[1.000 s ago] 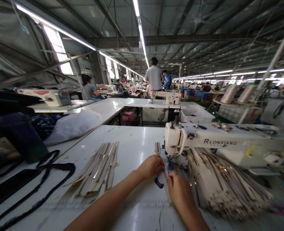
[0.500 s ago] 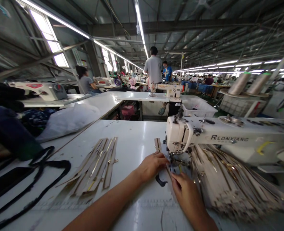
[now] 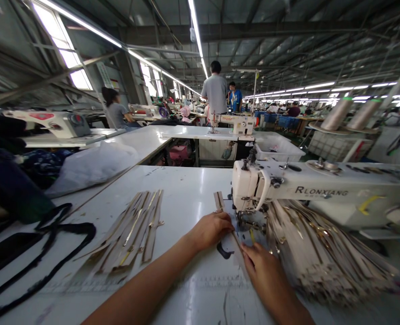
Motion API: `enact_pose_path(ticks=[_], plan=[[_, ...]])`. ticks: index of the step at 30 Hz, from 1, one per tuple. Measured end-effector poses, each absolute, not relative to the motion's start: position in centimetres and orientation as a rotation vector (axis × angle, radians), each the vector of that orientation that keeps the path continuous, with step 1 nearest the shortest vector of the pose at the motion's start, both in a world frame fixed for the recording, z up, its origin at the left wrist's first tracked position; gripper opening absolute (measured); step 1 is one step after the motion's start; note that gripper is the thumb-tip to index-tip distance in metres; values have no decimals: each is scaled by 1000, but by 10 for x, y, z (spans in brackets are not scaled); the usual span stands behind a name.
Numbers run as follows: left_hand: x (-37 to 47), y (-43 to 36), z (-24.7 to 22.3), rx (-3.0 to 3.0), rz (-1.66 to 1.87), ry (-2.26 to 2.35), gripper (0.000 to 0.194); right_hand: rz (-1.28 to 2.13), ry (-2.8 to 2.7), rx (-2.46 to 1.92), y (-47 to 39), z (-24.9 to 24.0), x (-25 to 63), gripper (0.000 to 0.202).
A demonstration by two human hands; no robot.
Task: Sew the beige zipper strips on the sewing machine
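Observation:
A beige zipper strip (image 3: pixel 238 247) lies on the white table, running diagonally just left of the needle area of the sewing machine (image 3: pixel 288 180). The fingers of my left hand (image 3: pixel 211 231) are closed on its upper part. Lower down, my right hand (image 3: pixel 266 273) pinches the strip's right edge with thumb and forefinger. Several beige zippers (image 3: pixel 139 230) are laid out side by side to the left. A large bundle of zippers (image 3: pixel 315 253) rests to the right, partly behind the machine arm.
Black straps (image 3: pixel 64 243) and a white plastic bag (image 3: pixel 95 169) lie at the left. Thread cones (image 3: pixel 337 114) stand at the right. Beyond the table are a white bin (image 3: pixel 279 151), another sewing machine (image 3: pixel 237 123) and several people, one in grey (image 3: pixel 215 92) standing.
My left hand has moved slightly left, away from the needle area, with the zipper strip in it. The view has shifted slightly. My right hand keeps its pinch.

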State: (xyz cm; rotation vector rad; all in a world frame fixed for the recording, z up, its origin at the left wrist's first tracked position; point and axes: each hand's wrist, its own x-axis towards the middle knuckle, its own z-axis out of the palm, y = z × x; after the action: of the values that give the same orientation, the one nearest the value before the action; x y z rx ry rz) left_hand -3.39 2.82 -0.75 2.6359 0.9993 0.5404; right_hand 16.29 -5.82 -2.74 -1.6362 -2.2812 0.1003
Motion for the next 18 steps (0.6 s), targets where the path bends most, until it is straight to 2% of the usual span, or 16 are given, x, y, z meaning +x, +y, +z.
enact_pose_path(ticks=[6,18], plan=[[-32,34,-9,2661,594,1101,25,-11,-2531,-1703,-35,-10,165,43],[-16,64,-9,2753,476,1046,20,58,-2359,-1639,-35,-32,164,38]])
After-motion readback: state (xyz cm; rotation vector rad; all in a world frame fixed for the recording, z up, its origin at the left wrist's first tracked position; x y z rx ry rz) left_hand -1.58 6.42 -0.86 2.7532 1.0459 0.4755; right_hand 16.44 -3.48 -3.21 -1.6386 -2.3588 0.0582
